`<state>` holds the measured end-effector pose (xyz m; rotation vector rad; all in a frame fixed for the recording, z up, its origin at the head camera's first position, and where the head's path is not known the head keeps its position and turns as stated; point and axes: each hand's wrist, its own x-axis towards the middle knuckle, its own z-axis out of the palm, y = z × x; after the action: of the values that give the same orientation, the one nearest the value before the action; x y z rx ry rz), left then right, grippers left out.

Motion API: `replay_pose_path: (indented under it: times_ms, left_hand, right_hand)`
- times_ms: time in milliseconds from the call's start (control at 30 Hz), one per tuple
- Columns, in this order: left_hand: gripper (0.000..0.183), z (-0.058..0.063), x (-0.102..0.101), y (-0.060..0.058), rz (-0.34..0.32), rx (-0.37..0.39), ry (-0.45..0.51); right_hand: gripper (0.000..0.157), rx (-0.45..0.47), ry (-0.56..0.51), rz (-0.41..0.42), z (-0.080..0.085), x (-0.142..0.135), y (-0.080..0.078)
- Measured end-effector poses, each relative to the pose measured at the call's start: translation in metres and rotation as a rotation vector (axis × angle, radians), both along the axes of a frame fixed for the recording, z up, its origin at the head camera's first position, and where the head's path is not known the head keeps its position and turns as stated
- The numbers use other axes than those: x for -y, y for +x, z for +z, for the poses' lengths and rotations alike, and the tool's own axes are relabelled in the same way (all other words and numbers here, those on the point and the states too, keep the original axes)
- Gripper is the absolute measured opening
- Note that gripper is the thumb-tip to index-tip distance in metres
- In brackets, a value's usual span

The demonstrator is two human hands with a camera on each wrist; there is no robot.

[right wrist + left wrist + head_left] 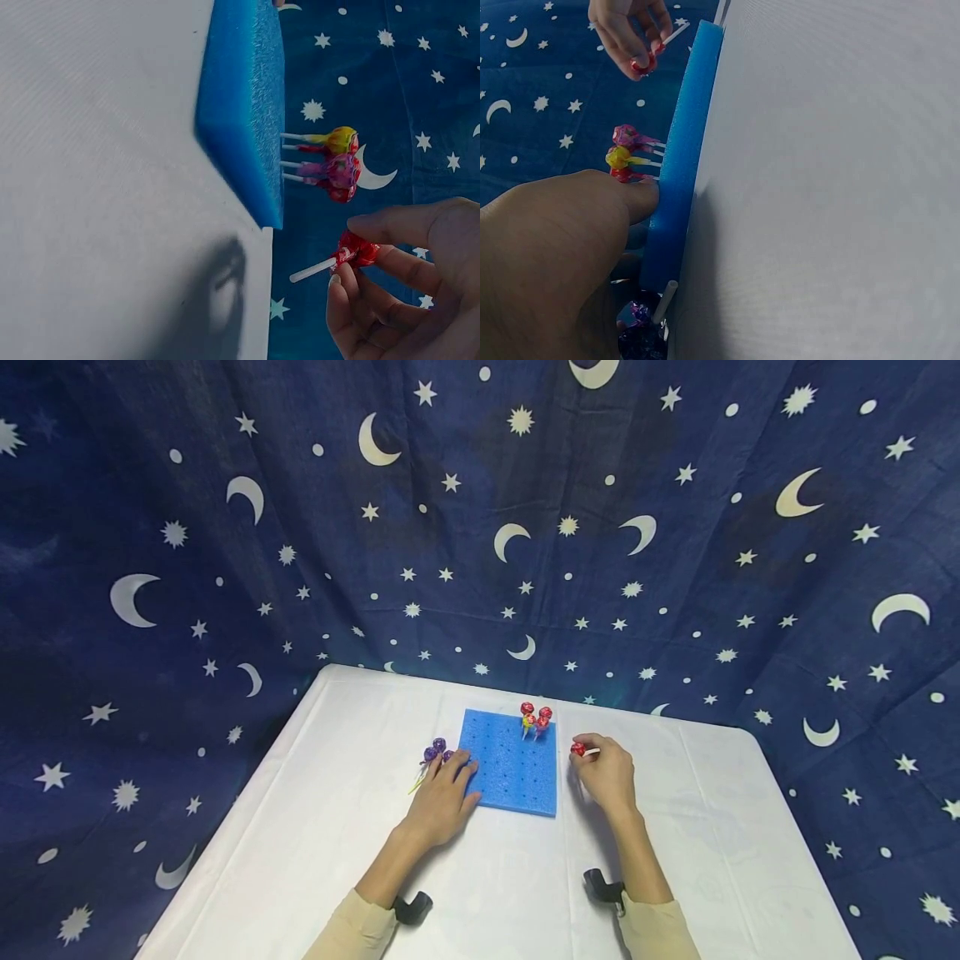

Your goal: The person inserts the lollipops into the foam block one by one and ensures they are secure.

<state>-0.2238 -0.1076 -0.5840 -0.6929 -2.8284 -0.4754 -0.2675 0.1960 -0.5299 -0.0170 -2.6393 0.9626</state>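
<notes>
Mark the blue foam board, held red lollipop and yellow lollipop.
Blue foam board (513,777): head view, bare top surface.
Held red lollipop (360,250): right wrist view, wrapped candy.
Yellow lollipop (341,139): right wrist view, wrapped candy.

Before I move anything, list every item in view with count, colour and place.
Dotted square foam board: one, blue, on the table
Upright wrapped lollipops: four, red, pink and yellow, in the board's far right corner
Round wrapped lollipop: one, red, in the right hand
Shiny wrapped lollipops: at least three, purple, by the left hand
Cloth-covered table: one, white, below
Moon-and-star curtain fabric: dark blue, behind
Curved wrist devices: two, black
Hands: two, bare; left on the board's left edge
Sleeves: two, cream, on the forearms
</notes>
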Motion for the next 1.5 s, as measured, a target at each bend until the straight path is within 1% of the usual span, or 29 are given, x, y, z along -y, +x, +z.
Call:
replay_pose_path:
  times_ms: [300, 500, 767, 1100, 1300, 1500]
  left_hand:
    - [0.056, -0.001, 0.001, 0.000, 0.001, 0.002, 0.002]
    - [0.056, -0.001, 0.000, -0.001, -0.003, -0.007, 0.000]
    - [0.056, -0.001, 0.001, 0.000, -0.003, -0.008, -0.009]
    - [0.056, 0.000, 0.000, 0.000, -0.004, -0.008, -0.007]
    - [0.056, 0.001, 0.000, 0.001, -0.004, 0.004, -0.005]
    - [0.056, 0.002, 0.000, 0.001, -0.004, 0.004, -0.007]
  right_hand:
    - [0.022, -0.035, -0.041, 0.035, 0.008, 0.011, -0.005]
    - [0.022, -0.049, -0.061, 0.041, 0.010, 0.017, -0.007]
    - [0.025, -0.101, -0.136, 0.064, 0.010, 0.023, -0.006]
    - [0.028, -0.159, -0.191, 0.130, 0.008, 0.031, -0.010]
    - [0.030, -0.150, -0.191, 0.140, 0.005, 0.036, -0.014]
    - [0.029, -0.129, -0.194, 0.131, 0.003, 0.041, -0.016]
